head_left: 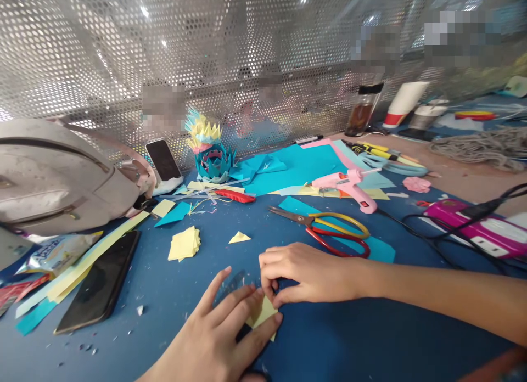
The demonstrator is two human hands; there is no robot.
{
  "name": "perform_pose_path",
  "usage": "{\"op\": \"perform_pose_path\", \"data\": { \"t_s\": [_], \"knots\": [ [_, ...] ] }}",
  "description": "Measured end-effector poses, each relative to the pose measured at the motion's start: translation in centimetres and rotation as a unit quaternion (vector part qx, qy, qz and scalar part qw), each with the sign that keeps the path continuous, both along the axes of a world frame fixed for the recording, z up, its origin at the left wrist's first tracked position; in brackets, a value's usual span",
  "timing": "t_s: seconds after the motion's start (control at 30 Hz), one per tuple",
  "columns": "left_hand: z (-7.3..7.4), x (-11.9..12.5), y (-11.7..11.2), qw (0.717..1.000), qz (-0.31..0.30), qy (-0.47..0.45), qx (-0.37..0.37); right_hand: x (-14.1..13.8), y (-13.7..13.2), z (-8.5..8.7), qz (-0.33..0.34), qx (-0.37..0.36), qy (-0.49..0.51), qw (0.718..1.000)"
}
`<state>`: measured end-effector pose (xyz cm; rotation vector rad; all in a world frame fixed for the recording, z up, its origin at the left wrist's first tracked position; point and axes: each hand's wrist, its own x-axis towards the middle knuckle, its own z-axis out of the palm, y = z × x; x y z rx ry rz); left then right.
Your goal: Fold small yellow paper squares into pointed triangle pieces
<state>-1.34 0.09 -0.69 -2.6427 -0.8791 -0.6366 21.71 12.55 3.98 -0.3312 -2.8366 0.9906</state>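
Note:
A small piece of yellow paper (264,314) lies on the blue table, partly hidden by my fingers. My left hand (222,330) rests flat over it, fingers stretched and spread, pressing it down. At the paper's upper edge, the bent fingers and thumb of my right hand (296,275) pinch together on it. Just beyond my hands sits a small folded yellow paper triangle (239,237). To its left is a stack of yellow paper squares (184,243). Scissors (307,219) with one yellow and one red handle lie partly open behind my right hand.
A pink glue gun (348,185) trails a cable toward a magenta power strip (465,225). Farther back are a red cutter (235,195), blue paper sheets (296,165) and a folded-paper model (213,157). At left are a phone (105,277) and a backpack (61,176).

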Motion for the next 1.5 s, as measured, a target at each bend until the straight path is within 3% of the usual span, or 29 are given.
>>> {"op": "perform_pose_path", "data": {
  "t_s": [0.3,0.6,0.97,1.1,1.23,1.5],
  "knots": [
    [-0.1,0.0,0.1,1.0,0.002,0.003,-0.003,-0.2,-0.6,0.4,-0.034,0.004,-0.019,0.999],
    [0.4,0.1,0.0,1.0,0.003,0.018,-0.014,0.1,-1.4,-0.2,-0.047,0.081,-0.034,0.995],
    [0.7,-0.3,-0.1,0.998,0.003,0.03,-0.059,0.0,-1.3,-1.0,-0.094,0.059,0.005,0.994],
    [0.7,-0.1,-0.1,0.998,0.003,0.034,-0.049,0.6,0.0,-0.8,-0.019,0.051,0.085,0.995],
    [0.5,-0.1,0.0,0.999,0.001,0.024,-0.032,1.1,1.0,-0.5,0.105,0.125,0.158,0.974],
    [0.4,-0.2,0.0,0.999,0.0,0.025,-0.036,1.2,1.5,-0.4,0.099,0.195,0.121,0.968]
  ]
}}
